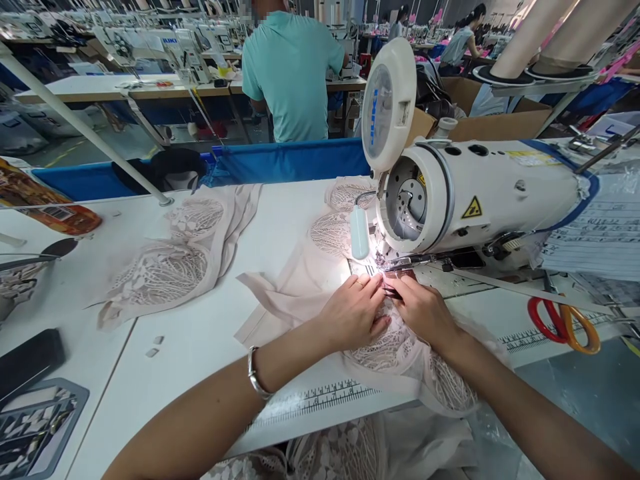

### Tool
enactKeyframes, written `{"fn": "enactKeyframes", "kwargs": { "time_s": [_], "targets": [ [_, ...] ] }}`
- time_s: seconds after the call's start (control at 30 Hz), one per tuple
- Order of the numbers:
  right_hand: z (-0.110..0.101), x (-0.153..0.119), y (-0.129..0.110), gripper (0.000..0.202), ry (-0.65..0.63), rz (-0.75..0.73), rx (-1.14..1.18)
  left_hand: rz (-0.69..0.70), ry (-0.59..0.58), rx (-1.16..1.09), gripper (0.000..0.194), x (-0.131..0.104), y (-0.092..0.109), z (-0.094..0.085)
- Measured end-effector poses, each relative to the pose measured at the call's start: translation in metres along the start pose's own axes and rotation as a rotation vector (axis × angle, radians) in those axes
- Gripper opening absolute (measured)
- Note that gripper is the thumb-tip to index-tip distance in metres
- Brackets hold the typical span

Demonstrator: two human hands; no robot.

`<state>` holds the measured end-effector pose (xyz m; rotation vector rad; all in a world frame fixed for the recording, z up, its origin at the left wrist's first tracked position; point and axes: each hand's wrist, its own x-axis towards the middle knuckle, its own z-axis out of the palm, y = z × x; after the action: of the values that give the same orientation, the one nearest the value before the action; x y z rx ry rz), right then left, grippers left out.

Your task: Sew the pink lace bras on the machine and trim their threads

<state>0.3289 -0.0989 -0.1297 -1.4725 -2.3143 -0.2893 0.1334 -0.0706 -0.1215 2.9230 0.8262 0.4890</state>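
Note:
A pale pink lace bra [385, 343] lies under the needle area of a white sewing machine [480, 193], its cups and band spread over the table. My left hand [355, 313] presses its fingers together on the bra's edge, just left of the lit presser foot. Close beside it, my right hand [423, 310] grips the same edge, thumb and fingers bunched at the cloth; its fingertips are partly hidden. A narrow strip of elastic [520, 285] runs from the right toward the needle. Another lace bra [170, 267] rests on the table to the left.
Scissors [565, 323] with red and orange handles hang at the right. A phone [30, 363] and a grey tray [75, 393] lie at the lower left. More lace pieces [345, 450] are below the table edge. A person [290, 73] in a teal shirt sits ahead.

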Motion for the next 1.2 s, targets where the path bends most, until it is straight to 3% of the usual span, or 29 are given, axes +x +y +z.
{"fn": "enactKeyframes", "kwargs": {
  "time_s": [0.43, 0.93, 1.03, 1.2],
  "targets": [
    [-0.005, 0.004, -0.002, 0.049, -0.163, 0.099, -0.011, -0.088, -0.053, 0.006, 0.061, -0.002, 0.0, 0.001],
    [-0.005, 0.008, -0.001, 0.047, -0.174, 0.12, 0.019, -0.104, -0.071, 0.055, 0.061, 0.0, -0.003, 0.0],
    [-0.005, 0.011, 0.001, 0.035, -0.195, 0.203, 0.052, -0.068, -0.05, 0.108, 0.06, 0.001, -0.003, 0.001],
    [-0.01, 0.011, 0.008, 0.025, -0.178, 0.272, 0.192, 0.179, -0.068, 0.255, 0.04, -0.001, 0.012, 0.0]
  ]
}}
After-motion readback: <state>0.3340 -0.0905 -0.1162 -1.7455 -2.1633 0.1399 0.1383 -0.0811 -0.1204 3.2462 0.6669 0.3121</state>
